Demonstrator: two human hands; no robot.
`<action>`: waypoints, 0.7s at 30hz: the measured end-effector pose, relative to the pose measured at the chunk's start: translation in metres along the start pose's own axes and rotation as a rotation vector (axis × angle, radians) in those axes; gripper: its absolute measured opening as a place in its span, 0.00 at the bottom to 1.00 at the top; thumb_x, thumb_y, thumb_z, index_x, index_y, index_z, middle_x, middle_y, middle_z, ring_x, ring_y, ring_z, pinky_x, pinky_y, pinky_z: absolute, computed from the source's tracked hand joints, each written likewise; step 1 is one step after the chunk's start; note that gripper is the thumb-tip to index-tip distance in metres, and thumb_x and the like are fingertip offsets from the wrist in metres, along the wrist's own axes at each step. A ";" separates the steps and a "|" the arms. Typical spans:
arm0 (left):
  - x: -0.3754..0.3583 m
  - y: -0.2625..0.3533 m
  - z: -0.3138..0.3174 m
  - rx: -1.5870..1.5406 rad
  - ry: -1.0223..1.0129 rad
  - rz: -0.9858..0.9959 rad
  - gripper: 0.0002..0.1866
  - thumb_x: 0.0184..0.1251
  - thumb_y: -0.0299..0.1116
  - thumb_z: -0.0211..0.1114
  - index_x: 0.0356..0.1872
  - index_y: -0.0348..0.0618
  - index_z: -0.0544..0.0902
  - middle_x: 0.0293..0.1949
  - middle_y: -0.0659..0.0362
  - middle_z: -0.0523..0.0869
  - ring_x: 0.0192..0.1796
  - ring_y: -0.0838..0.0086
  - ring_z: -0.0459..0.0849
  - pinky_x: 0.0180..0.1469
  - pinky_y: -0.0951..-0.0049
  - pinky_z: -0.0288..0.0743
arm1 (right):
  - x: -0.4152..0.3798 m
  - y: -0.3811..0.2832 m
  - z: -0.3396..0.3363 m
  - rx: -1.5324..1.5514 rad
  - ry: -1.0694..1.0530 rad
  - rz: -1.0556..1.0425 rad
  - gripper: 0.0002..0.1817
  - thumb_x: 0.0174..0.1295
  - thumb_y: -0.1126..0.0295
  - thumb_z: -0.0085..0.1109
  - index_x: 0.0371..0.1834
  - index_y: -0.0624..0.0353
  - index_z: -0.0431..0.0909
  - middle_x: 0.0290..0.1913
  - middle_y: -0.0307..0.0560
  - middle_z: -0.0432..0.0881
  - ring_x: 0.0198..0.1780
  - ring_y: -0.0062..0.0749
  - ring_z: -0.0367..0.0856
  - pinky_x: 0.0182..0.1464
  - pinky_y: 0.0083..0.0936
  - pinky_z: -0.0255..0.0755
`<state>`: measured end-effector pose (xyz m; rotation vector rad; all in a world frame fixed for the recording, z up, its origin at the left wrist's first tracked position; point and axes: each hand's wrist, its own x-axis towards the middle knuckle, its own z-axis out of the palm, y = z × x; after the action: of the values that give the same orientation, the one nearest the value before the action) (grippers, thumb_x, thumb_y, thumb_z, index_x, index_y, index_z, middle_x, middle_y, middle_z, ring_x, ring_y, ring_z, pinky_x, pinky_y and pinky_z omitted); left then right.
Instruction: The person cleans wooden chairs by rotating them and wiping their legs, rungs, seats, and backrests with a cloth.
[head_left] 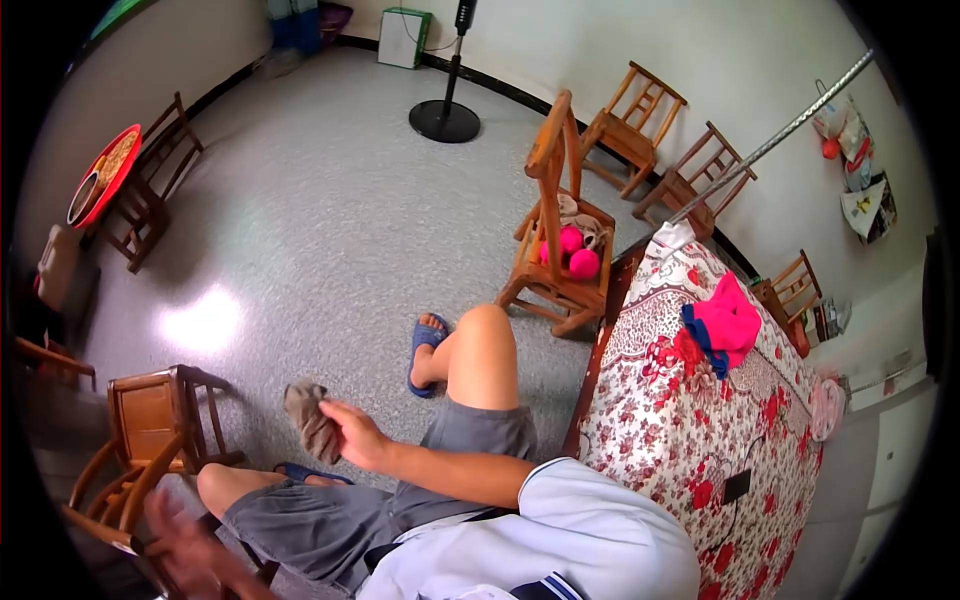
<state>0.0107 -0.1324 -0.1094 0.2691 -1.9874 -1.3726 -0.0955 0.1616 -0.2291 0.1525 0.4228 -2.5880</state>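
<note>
My right hand (360,436) is closed on a crumpled grey-brown cloth (314,418), pinching it at one edge, held up above the floor in front of my lap. At the lower left, my left hand (185,548) is raised near a wooden armchair (150,420). It is smeared by motion, but its fingers look apart and nothing shows in them. Beyond my knee, a wooden chair (560,295) carries bright pink balls or bundles (583,264) and greyish-brown cloth (592,230).
On my right stands a bed or table with a floral cover (640,440), bearing a pink and blue garment (728,322) and a small black object (736,486). A metal pole (770,138) slants above. Ahead are a fan base (444,121), chairs (632,135) and a red tray (108,175).
</note>
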 end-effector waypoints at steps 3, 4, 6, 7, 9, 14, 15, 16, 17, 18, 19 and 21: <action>-0.057 0.007 0.127 -0.233 -0.344 -0.283 0.35 0.65 0.35 0.64 0.72 0.37 0.64 0.69 0.51 0.70 0.71 0.63 0.68 0.74 0.63 0.56 | -0.016 0.006 0.044 -0.006 -0.033 0.183 0.16 0.75 0.67 0.49 0.60 0.61 0.72 0.55 0.44 0.80 0.56 0.30 0.79 0.60 0.29 0.73; -0.058 0.012 0.145 -0.213 -0.558 -0.517 0.32 0.64 0.29 0.63 0.70 0.35 0.66 0.65 0.53 0.73 0.68 0.66 0.70 0.72 0.64 0.59 | -0.019 0.010 0.046 -0.043 -0.085 0.229 0.18 0.75 0.66 0.49 0.64 0.61 0.69 0.57 0.45 0.80 0.58 0.30 0.78 0.62 0.30 0.71; -0.077 -0.027 0.166 -0.550 -0.506 -0.751 0.21 0.64 0.25 0.61 0.58 0.34 0.76 0.51 0.58 0.82 0.51 0.71 0.81 0.55 0.70 0.76 | -0.014 -0.007 0.034 -0.187 -0.128 0.216 0.18 0.74 0.67 0.50 0.64 0.60 0.72 0.57 0.44 0.80 0.56 0.28 0.78 0.61 0.27 0.72; -0.084 -0.041 0.170 -0.590 -0.532 -0.809 0.19 0.63 0.24 0.61 0.56 0.34 0.77 0.48 0.59 0.83 0.48 0.71 0.83 0.52 0.71 0.77 | -0.012 -0.038 0.032 -0.739 -0.214 0.254 0.18 0.72 0.69 0.53 0.63 0.60 0.73 0.57 0.43 0.81 0.56 0.27 0.78 0.60 0.27 0.72; -0.098 -0.063 0.174 -0.640 -0.517 -0.922 0.18 0.61 0.21 0.59 0.53 0.34 0.79 0.45 0.58 0.85 0.44 0.71 0.84 0.49 0.71 0.79 | -0.004 -0.074 -0.012 -1.162 -0.148 0.134 0.18 0.65 0.75 0.60 0.59 0.60 0.78 0.55 0.42 0.83 0.54 0.26 0.79 0.58 0.27 0.74; -0.106 -0.066 0.162 -0.522 -0.378 -1.026 0.19 0.54 0.20 0.56 0.49 0.33 0.82 0.42 0.57 0.86 0.41 0.68 0.86 0.47 0.70 0.80 | -0.004 -0.283 -0.020 -1.206 0.751 -1.136 0.25 0.55 0.77 0.62 0.59 0.60 0.73 0.51 0.45 0.76 0.52 0.32 0.75 0.58 0.29 0.70; -0.106 -0.069 0.163 -0.518 -0.338 -1.018 0.19 0.53 0.20 0.55 0.48 0.32 0.82 0.41 0.56 0.86 0.40 0.67 0.86 0.46 0.69 0.81 | -0.011 -0.328 -0.019 -1.523 0.957 -1.301 0.32 0.53 0.76 0.63 0.64 0.61 0.67 0.57 0.50 0.73 0.60 0.37 0.71 0.65 0.34 0.65; -0.105 -0.067 0.165 -0.528 -0.332 -1.009 0.19 0.53 0.20 0.55 0.48 0.32 0.82 0.41 0.56 0.86 0.40 0.67 0.86 0.46 0.69 0.81 | -0.017 -0.362 -0.014 -1.583 0.966 -1.441 0.38 0.53 0.73 0.66 0.69 0.61 0.61 0.66 0.58 0.67 0.67 0.52 0.66 0.70 0.43 0.59; -0.104 -0.063 0.165 -0.513 -0.314 -1.006 0.20 0.53 0.20 0.55 0.49 0.32 0.82 0.41 0.55 0.86 0.41 0.67 0.86 0.47 0.69 0.81 | -0.023 -0.388 -0.010 -1.737 1.101 -1.446 0.40 0.52 0.72 0.68 0.69 0.61 0.60 0.67 0.60 0.65 0.68 0.53 0.65 0.70 0.44 0.59; -0.104 -0.060 0.163 -0.491 -0.303 -1.006 0.20 0.53 0.20 0.55 0.50 0.32 0.81 0.42 0.55 0.86 0.41 0.67 0.86 0.48 0.69 0.81 | -0.025 -0.406 -0.010 -1.889 1.250 -1.434 0.41 0.51 0.70 0.69 0.70 0.61 0.59 0.68 0.61 0.63 0.69 0.55 0.63 0.70 0.45 0.59; -0.105 -0.059 0.159 -0.481 -0.316 -1.009 0.20 0.53 0.20 0.55 0.50 0.32 0.81 0.42 0.55 0.86 0.41 0.67 0.86 0.48 0.69 0.81 | -0.022 -0.418 -0.017 -1.883 1.269 -1.425 0.41 0.51 0.70 0.69 0.70 0.61 0.59 0.68 0.61 0.63 0.69 0.55 0.63 0.70 0.45 0.59; -0.107 -0.058 0.153 -0.479 -0.335 -1.012 0.22 0.53 0.21 0.55 0.51 0.32 0.81 0.42 0.55 0.86 0.43 0.66 0.86 0.48 0.68 0.81 | -0.016 -0.442 -0.027 -1.888 1.150 -1.154 0.40 0.50 0.65 0.71 0.66 0.63 0.63 0.66 0.63 0.67 0.68 0.57 0.66 0.69 0.47 0.61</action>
<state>-0.0213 0.0132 -0.2359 0.9484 -1.7169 -2.6066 -0.3026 0.5408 -0.1330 0.7653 3.6307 -1.1633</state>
